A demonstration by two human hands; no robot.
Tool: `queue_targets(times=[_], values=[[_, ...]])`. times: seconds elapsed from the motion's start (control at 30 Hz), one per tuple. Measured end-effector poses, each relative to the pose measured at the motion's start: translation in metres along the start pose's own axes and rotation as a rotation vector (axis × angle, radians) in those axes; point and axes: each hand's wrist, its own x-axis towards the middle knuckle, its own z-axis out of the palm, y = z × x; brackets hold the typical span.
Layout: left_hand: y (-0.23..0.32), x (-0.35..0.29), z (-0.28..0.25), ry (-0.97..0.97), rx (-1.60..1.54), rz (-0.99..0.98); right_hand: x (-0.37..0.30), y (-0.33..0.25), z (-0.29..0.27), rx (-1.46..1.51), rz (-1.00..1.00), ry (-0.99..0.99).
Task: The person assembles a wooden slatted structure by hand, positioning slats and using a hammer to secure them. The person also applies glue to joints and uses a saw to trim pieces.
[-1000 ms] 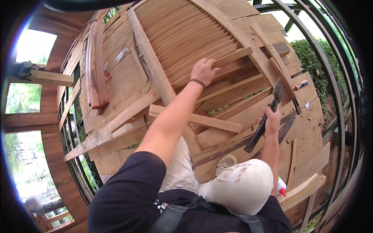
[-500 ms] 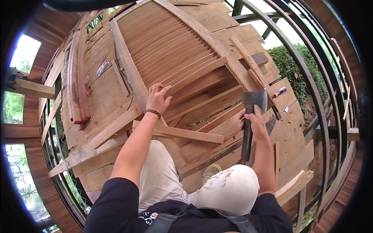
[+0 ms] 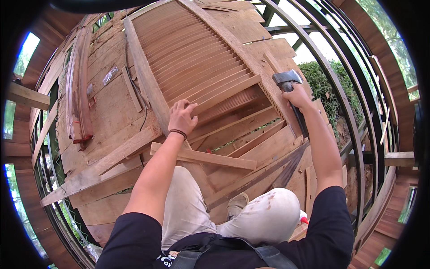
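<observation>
A louvred wooden frame (image 3: 244,50) with rows of thin slats lies before me. My left hand (image 3: 182,117) is at the left rail, its fingers bent and spread, touching the left end of the nearest slat (image 3: 233,89). That slat's right end meets the right rail. My right hand (image 3: 297,96) grips a hatchet (image 3: 287,77) just below its head, above the boards right of the frame. The dark handle slants down along my forearm. Below the slat, the frame's near part is open, with stacked ribbed strips (image 3: 237,104) showing inside.
A loose batten (image 3: 215,159) lies across the near end of the frame, in front of my knees. Long reddish mouldings (image 3: 80,89) rest at the left. A dark cable (image 3: 142,103) runs beside the left rail. Metal railings (image 3: 342,89) curve along the right edge.
My right hand has lifted the hatchet away from me and slightly right, from near my right knee to beside the right rail. My left hand stays at the slat's end.
</observation>
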Motion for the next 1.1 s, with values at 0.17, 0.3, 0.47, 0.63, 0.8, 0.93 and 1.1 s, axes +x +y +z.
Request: queue_targets(times=[0.17,0.3,0.47,0.63,0.8,0.93,1.1], values=[[0.0,0.0,0.0,0.023,-0.022,0.003,0.053,-0.007,0.018,-0.204,-0.056,0.028],[0.0,0.0,-0.001,0.01,-0.012,0.005,0.074,-0.006,0.026,-0.302,-0.107,-0.043],[0.003,0.0,-0.002,0.019,-0.023,-0.011,0.082,0.004,0.023,-0.366,-0.138,0.103],[0.003,-0.001,-0.003,0.0,-0.023,-0.009,0.075,0.008,0.028,-0.313,0.009,0.005],[0.003,-0.001,-0.002,0.038,-0.008,0.014,0.061,-0.002,0.032,-0.314,-0.06,-0.102],[0.004,0.001,-0.002,0.024,-0.016,-0.003,0.059,-0.006,0.031,-0.353,-0.091,-0.006],[0.004,0.0,-0.001,0.018,-0.005,0.004,0.067,-0.004,0.035,-0.493,-0.012,-0.039]])
